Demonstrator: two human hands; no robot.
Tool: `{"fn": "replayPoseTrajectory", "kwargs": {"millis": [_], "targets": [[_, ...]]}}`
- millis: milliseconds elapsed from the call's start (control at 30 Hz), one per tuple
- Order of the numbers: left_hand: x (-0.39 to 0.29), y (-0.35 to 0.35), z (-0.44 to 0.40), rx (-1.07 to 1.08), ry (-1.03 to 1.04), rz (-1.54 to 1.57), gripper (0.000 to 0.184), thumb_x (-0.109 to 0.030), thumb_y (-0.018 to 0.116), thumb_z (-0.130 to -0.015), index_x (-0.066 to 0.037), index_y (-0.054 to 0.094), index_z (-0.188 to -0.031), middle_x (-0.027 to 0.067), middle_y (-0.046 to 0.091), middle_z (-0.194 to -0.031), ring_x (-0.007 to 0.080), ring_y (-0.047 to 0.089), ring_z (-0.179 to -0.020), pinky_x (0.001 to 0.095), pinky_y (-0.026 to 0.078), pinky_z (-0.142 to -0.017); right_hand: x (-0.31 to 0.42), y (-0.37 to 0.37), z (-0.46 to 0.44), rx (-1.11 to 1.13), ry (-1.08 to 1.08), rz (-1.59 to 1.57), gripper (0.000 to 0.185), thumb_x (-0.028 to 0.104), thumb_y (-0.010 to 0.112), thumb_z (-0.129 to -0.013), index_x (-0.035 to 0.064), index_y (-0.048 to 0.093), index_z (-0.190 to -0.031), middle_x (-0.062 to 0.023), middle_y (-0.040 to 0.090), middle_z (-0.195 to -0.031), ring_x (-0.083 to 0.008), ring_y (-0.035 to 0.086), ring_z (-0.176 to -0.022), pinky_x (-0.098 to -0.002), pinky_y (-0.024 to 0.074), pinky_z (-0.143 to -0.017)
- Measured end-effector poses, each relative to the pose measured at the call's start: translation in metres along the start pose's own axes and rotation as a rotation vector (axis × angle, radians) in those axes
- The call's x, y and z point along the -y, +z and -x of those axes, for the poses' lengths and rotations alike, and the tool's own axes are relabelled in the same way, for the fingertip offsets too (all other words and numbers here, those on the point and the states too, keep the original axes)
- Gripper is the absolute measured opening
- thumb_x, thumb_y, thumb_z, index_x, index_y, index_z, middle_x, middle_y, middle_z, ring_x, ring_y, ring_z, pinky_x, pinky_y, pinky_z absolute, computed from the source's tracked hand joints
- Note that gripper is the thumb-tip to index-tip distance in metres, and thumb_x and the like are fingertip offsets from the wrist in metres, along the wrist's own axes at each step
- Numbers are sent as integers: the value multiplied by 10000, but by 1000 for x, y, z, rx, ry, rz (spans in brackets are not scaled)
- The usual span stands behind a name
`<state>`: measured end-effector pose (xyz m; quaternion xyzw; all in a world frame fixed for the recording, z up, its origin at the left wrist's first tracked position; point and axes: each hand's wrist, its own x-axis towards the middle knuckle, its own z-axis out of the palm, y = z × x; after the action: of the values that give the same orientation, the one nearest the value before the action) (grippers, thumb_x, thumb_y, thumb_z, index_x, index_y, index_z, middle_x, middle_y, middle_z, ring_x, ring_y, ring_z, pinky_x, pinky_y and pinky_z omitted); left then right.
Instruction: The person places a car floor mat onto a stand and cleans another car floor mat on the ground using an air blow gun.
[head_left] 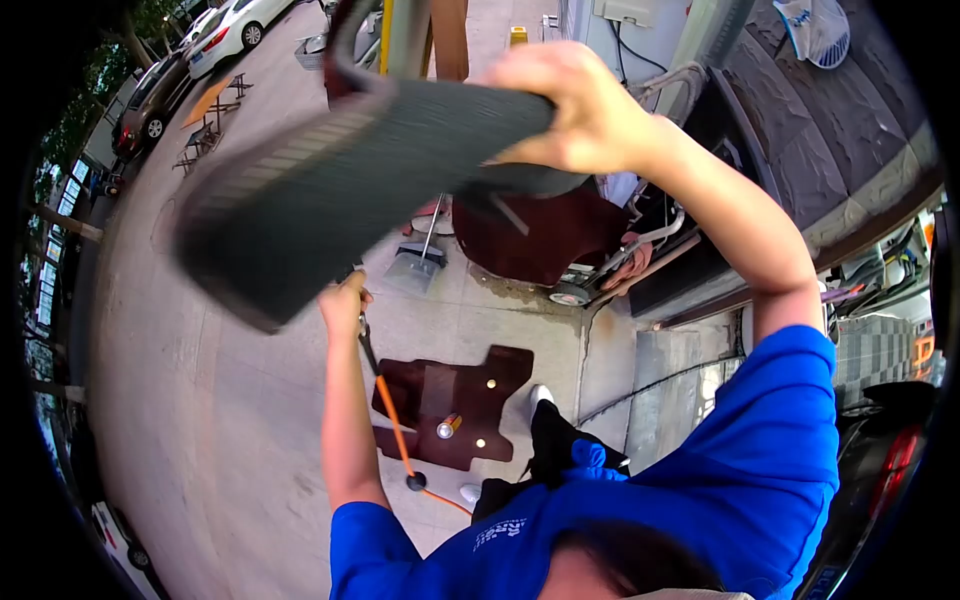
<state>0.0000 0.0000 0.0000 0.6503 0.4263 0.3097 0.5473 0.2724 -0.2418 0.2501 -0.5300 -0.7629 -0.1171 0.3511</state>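
Head view, outdoors, concrete floor [220, 400]. Person in a blue shirt [690, 480], both arms forward. Right hand [585, 105] raised, clamped on one end of a black mat [330, 190]: fingers over the upper side, thumb below. Mat is up in the air, tilted, its free end slanting down to the left; outline smeared by motion blur, ribbed band along one edge.

Left hand [343, 306] lower, near the mat's lower edge; whether the two touch, cannot tell. Its fingers are closed around a dark hose handle [368, 345], partly hidden by the hand. From the handle an orange hose [393, 410] runs down toward the body, with a black ball [416, 482] on it.

On the floor, below the left hand in view: a dark red mat [485, 405], flat, a can [448, 427] lying on it. One white shoe [541, 396] just beside that mat. Farther off, a dustpan [411, 272]; near it, a larger dark red sheet [545, 240]. White car [235, 38] at upper left.
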Motion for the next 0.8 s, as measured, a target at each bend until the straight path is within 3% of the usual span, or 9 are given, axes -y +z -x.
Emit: {"fn": "replayPoseTrajectory", "kwargs": {"millis": [67, 100, 167, 267, 333, 433, 600, 633, 800], "targets": [[29, -22, 23, 90, -16, -145, 51, -41, 624, -769, 9, 616, -769, 48, 555, -587, 147, 497, -387, 289, 371, -365, 4, -2, 43, 14, 4, 117, 546, 53, 720, -573, 121, 679, -1113, -95, 668, -936, -309, 614, -927, -407, 481, -790], [-11, -9, 54, 151, 12, -272, 35, -27, 598, -743, 6, 608, -743, 55, 558, -574, 126, 527, -414, 284, 390, -385, -13, 2, 69, 53, 45, 169, 583, 34, 688, -541, 123, 679, -1117, -92, 663, -926, -307, 610, -916, -411, 479, -787], [31, 27, 51, 227, -64, -336, 88, 17, 530, -738, -1, 597, -791, 35, 541, -539, 127, 548, -424, 291, 413, -405, -103, 25, 136, 143, 169, 203, 624, 20, 651, -512, 123, 677, -1127, -92, 658, -945, -307, 602, -918, -415, 482, -814], [91, 32, 114, 188, -213, -345, 476, 10, 528, -749, -64, 664, -1200, 22, 541, -562, 96, 534, -440, 286, 440, -434, -166, 97, 259, 206, 281, 298, 630, -8, 631, -519, 119, 672, -1135, -85, 649, -998, -304, 593, -944, -403, 488, -855], [134, 21, 137, 148, -240, -384, 544, 17, 540, -743, -83, 626, -1271, 28, 589, -655, 94, 524, -471, 286, 460, -461, -210, 137, 307, 272, 349, 325, 646, -13, 634, -525, 122, 657, -1157, -77, 641, -1035, -297, 589, -959, -395, 489, -874], [164, -6, 208, 76, -476, -453, 337, 38, 530, -726, 22, 678, -1030, 18, 525, -638, 103, 531, -485, 278, 460, -435, -206, 225, 371, 549, 405, 233, 688, 32, 700, -570, 142, 599, -1241, -57, 620, -1112, -256, 573, -1030, -379, 469, -922], [170, -16, 254, -90, -644, -396, 173, 45, 532, -725, 59, 630, -866, 20, 523, -599, 111, 537, -461, 273, 447, -419, -205, 293, 449, 582, 449, 454, 584, 85, 575, -792, 211, 515, -1359, -88, 562, -1225, -273, 524, -1142, -408, 396, -1027], [178, -29, 280, -65, -727, -393, 338, 51, 542, -753, 56, 654, -1072, 21, 550, -629, 106, 544, -462, 262, 459, -430, -181, 301, 479, 678, 511, 441, 591, 103, 505, -852, 252, 440, -1420, -97, 511, -1291, -279, 497, -1183, -422, 372, -1050], [199, -44, 287, -294, -771, -317, 24, 17, 574, -774, 4, 554, -771, 45, 549, -548, 138, 545, -396, 272, 410, -375, -192, 323, 488, 655, 545, 499, 642, 82, 505, -850, 220, 366, -1461, -111, 458, -1349, -276, 446, -1261, -414, 344, -1098]]}}
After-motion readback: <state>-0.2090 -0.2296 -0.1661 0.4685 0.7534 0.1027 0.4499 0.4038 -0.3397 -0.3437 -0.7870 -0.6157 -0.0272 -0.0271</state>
